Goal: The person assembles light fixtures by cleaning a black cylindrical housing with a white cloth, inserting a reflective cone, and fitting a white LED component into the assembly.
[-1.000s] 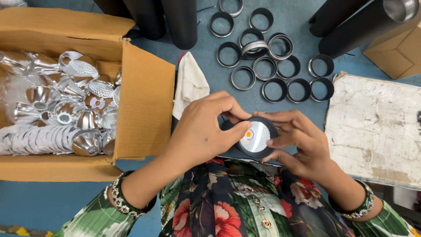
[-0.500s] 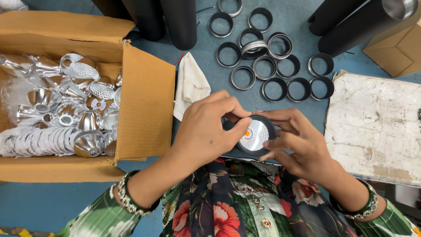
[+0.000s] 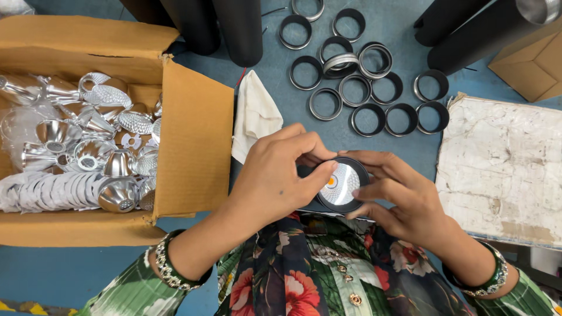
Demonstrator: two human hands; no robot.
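Both hands grip one round black lamp housing with a silver reflector [image 3: 341,185], frame centre.
Left hand [image 3: 275,175] curled over its left rim, thumb on reflector; right hand [image 3: 404,202] pinches right rim; housing's underside hidden.

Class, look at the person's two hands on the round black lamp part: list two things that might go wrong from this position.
1. The left hand has its thumb on the shiny reflector face of the round lamp part; it may smudge or scratch it.
2. Both hands, the right hand too, hold the part at its rim above the lap; a slip in grip might drop it.
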